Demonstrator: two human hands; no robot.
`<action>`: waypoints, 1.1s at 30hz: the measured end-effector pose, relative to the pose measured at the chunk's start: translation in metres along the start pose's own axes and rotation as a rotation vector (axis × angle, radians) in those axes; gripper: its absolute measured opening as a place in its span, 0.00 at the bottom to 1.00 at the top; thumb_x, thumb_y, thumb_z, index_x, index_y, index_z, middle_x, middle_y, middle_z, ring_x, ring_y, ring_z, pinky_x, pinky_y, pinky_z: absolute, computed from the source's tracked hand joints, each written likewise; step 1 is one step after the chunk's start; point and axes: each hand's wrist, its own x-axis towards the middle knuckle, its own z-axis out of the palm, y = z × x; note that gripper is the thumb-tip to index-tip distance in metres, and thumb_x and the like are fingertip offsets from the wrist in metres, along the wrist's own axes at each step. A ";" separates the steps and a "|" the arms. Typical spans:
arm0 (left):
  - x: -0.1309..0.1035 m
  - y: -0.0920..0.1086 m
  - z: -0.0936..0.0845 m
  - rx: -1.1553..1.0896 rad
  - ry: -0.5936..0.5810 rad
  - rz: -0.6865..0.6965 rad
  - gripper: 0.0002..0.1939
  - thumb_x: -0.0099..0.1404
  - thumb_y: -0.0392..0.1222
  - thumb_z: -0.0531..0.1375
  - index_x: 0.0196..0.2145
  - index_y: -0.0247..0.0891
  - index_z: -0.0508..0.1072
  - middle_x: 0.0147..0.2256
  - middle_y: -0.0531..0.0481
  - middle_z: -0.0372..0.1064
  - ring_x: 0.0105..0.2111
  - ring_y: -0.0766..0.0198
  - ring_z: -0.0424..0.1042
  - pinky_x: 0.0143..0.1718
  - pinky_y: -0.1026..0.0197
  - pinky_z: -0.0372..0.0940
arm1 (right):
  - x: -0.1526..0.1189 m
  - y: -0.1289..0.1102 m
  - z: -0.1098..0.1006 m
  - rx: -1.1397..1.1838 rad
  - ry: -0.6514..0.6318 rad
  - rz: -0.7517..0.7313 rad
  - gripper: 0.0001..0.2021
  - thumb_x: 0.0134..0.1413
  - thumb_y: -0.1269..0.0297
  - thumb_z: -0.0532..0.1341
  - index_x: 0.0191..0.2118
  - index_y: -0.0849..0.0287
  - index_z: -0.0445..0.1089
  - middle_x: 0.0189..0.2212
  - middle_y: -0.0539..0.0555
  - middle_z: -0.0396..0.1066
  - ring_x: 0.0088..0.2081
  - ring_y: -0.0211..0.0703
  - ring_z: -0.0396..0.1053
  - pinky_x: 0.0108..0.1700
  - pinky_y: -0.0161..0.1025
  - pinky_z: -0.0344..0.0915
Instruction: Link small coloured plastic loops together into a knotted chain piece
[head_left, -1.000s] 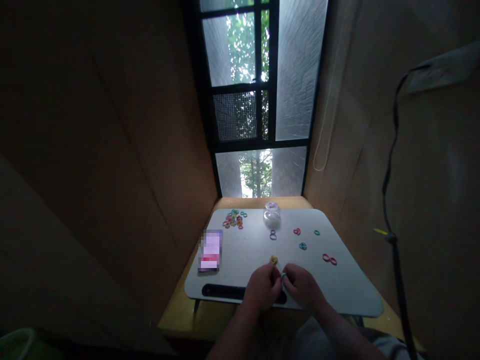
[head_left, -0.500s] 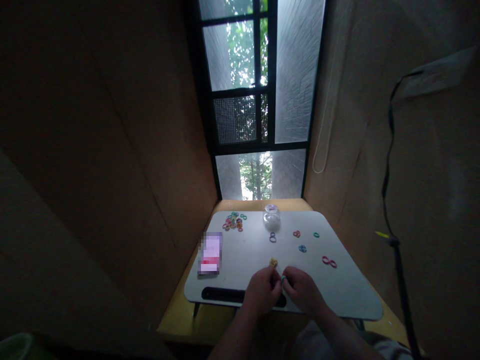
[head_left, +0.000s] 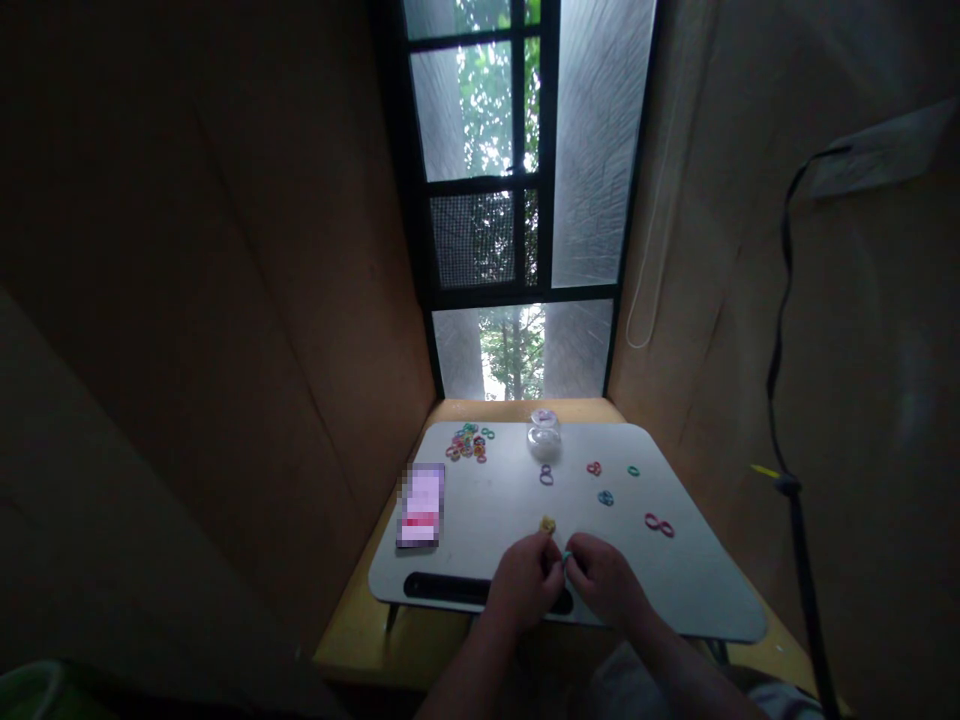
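Over the near edge of a white lap table (head_left: 495, 500), my left hand (head_left: 527, 580) and my right hand (head_left: 602, 575) meet with fingers pinched. Between their fingertips shows a bit of a small green hair tie (head_left: 567, 556); the rest of it is hidden by the fingers. Just beyond my left fingers lies a bunch of yellow hair ties (head_left: 547, 524). Farther back sit purple hair ties (head_left: 546, 476), red ones (head_left: 594, 468), blue ones (head_left: 605, 498) and a single green loop (head_left: 634, 471). Pink hair ties (head_left: 659, 525) lie to the right.
A mixed pile of hair ties (head_left: 466, 446) is at the back left. In front of it lies a phone (head_left: 421, 506) with a blurred screen. A clear plastic tub (head_left: 544, 442) stands at the back. A black slot (head_left: 446, 588) runs along the near edge. At right hangs a black cable (head_left: 799, 570).
The view has shifted very slightly. Both hands stay pinched together in the same place, and the hair ties on the table have not moved.
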 end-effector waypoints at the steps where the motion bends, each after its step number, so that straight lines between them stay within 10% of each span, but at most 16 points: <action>1: 0.000 0.000 0.000 -0.001 0.001 -0.002 0.01 0.60 0.37 0.57 0.30 0.38 0.69 0.28 0.52 0.69 0.28 0.65 0.65 0.30 0.64 0.56 | 0.000 0.000 0.000 -0.002 -0.002 0.001 0.07 0.52 0.68 0.53 0.24 0.57 0.59 0.23 0.48 0.63 0.27 0.38 0.60 0.30 0.34 0.53; 33: 0.001 -0.003 -0.001 -0.038 0.002 0.011 0.07 0.60 0.37 0.58 0.36 0.39 0.75 0.32 0.50 0.73 0.30 0.63 0.69 0.34 0.63 0.61 | 0.000 0.003 0.003 -0.028 0.001 -0.004 0.08 0.54 0.66 0.53 0.25 0.57 0.60 0.23 0.48 0.63 0.27 0.38 0.61 0.31 0.35 0.53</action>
